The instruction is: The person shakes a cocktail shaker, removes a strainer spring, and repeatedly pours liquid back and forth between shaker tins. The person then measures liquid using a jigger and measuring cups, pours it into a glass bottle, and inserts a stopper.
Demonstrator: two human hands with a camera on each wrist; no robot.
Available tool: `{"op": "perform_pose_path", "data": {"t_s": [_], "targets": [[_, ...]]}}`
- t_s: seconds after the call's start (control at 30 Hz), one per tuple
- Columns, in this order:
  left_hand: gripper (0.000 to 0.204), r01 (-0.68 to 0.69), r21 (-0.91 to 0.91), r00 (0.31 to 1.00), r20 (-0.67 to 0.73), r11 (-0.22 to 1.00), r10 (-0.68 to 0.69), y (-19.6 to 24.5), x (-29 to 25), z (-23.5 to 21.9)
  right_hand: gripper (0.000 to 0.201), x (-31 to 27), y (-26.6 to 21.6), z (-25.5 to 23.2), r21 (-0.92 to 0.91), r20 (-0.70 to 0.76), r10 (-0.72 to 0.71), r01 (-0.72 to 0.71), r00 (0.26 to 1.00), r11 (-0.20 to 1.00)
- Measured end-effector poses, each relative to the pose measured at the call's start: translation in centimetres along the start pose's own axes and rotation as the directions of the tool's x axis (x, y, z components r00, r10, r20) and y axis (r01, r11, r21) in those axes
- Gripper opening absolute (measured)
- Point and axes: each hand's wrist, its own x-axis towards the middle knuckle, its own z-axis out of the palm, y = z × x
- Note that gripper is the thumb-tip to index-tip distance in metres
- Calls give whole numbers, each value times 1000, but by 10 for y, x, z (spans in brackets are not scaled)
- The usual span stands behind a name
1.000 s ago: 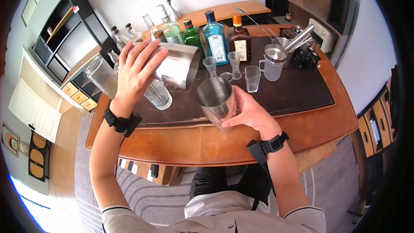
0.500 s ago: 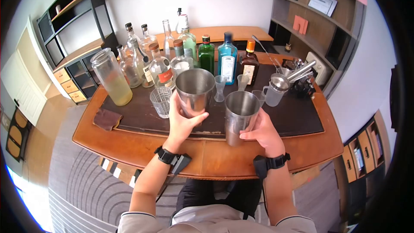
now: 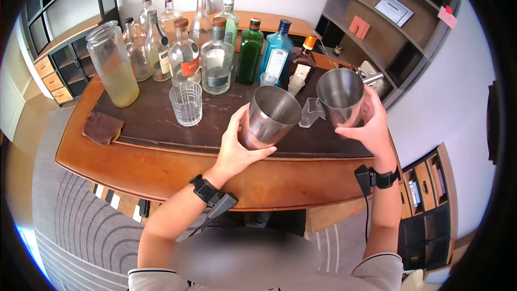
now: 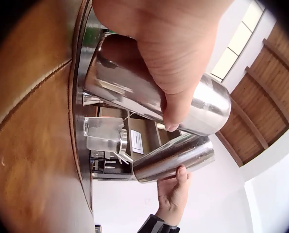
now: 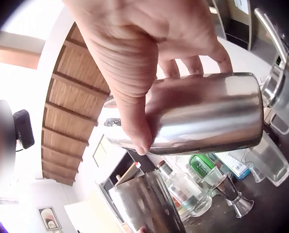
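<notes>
Curved wooden counter [image 3: 161, 164] with dark leather mat [image 3: 226, 121], bottles along its far edge; left hand [image 3: 237, 148] and right hand [image 3: 371, 129] each clamped on a steel shaker tin [image 3: 269, 116] [image 3: 340, 94].

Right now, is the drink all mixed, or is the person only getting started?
Looks like early going. Done: the bottles and the rocks glass stand ready on the bar mat. In hand: the left hand grips one steel shaker tin, the right hand holds the other tin raised; both look empty. Left: the rocks glass looks empty, so nothing appears poured yet.
</notes>
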Motion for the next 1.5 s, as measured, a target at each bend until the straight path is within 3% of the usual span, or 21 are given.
{"op": "perform_pose_path", "data": {"t_s": [0.07, 0.17, 0.37, 0.47, 0.77, 0.9, 0.97, 1.1, 1.3, 1.37, 1.5], "targets": [[104, -75, 58, 997, 30, 995, 73, -3, 0, 0, 101, 6, -6, 0, -68, 21, -12, 14, 1000, 998], [104, -20, 68, 999, 38, 997, 18, 2, -2, 2, 94, 12, -17, 3, -356, 103, -88, 119, 991, 927], [104, -24, 84, 998, 55, 996, 19, 2, -2, 1, 85, 18, -44, 14, -541, 208, -113, 210, 972, 815], [104, -27, 89, 998, 51, 996, 22, -2, -2, 1, 84, 22, -49, 17, -587, 236, -175, 284, 956, 758], [104, -12, 75, 999, 48, 997, 9, -2, -2, 1, 84, 32, -65, 22, -573, 272, -214, 337, 938, 747], [104, -18, 98, 999, 45, 995, 14, 0, -2, 1, 85, 37, -73, 21, -609, 297, -169, 323, 940, 725], [104, -22, 92, 999, 45, 996, 18, -1, -1, 1, 85, 40, -73, 22, -609, 342, -259, 423, 903, 671], [104, -17, 63, 999, 48, 998, 14, -2, -1, 1, 83, 44, -76, 24, -625, 356, -275, 447, 893, 640], [104, -15, 67, 999, 44, 998, 12, -2, -1, 0, 80, 50, -83, 25, -666, 407, -349, 536, 844, 520], [104, -6, 61, 999, 38, 998, 4, -1, -2, 1, 80, 51, -86, 25, -706, 422, -415, 579, 806, 407], [104, -13, 71, 999, 34, 997, 11, 1, -2, 1, 82, 54, -98, 29, -715, 454, -469, 623, 758, 316]]}}
